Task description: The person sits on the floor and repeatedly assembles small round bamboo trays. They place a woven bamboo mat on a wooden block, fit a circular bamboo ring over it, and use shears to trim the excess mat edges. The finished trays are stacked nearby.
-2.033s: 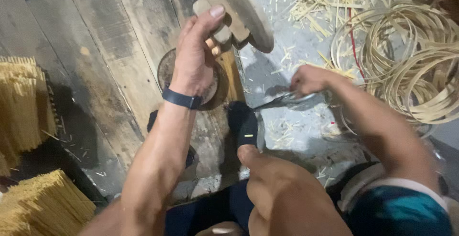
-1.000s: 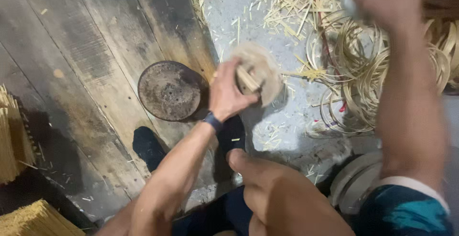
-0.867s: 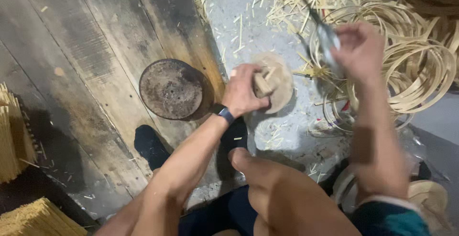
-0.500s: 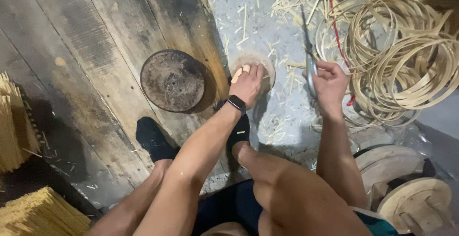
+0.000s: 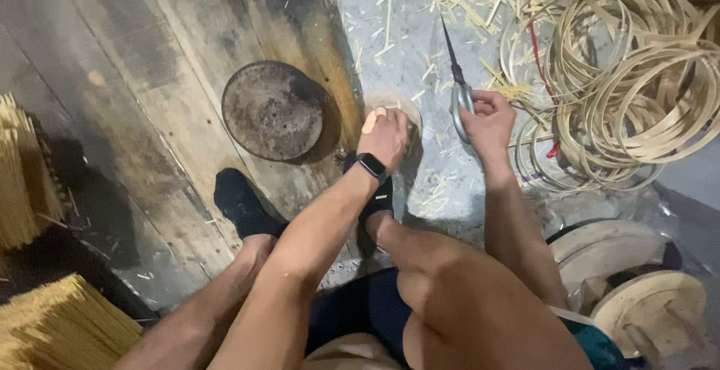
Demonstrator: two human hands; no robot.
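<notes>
Scissors (image 5: 457, 85), metal with long narrow blades pointing toward the top of the frame, sit upper centre in the picture, held in the right hand (image 5: 487, 119), whose fingers are clenched through and around the handle loops; the blades look closed or nearly so, though that is hard to judge. The tool hovers over grey floor (image 5: 420, 10) littered with pale straw-like offcuts (image 5: 390, 32). Just left of it, near the centre, the left hand (image 5: 384, 136) presses down on a small pale wooden disc (image 5: 390, 104), its fingers curled over the disc's near edge so that only the far rim shows; whether they grip the disc or merely rest on it cannot be told. A dark band (image 5: 371, 166) wraps that wrist. Left of the disc, close beside it, lies a round rusty metal plate (image 5: 274, 111) on dark worn wooden planks (image 5: 135, 77). Two feet in black socks rest on the planks below the plate, one (image 5: 238, 203) lower left of it and the other (image 5: 379, 197) directly under the left wrist. At the upper right a big loose coil of flat cane strips (image 5: 630, 85) spreads across the floor, a red strand (image 5: 536, 40) running through it, well within reach of the right hand. At the lower right stand more round wooden pieces (image 5: 645, 295). Bundles of thin yellow sticks (image 5: 45, 332) fill the left edge and lower left corner.
</notes>
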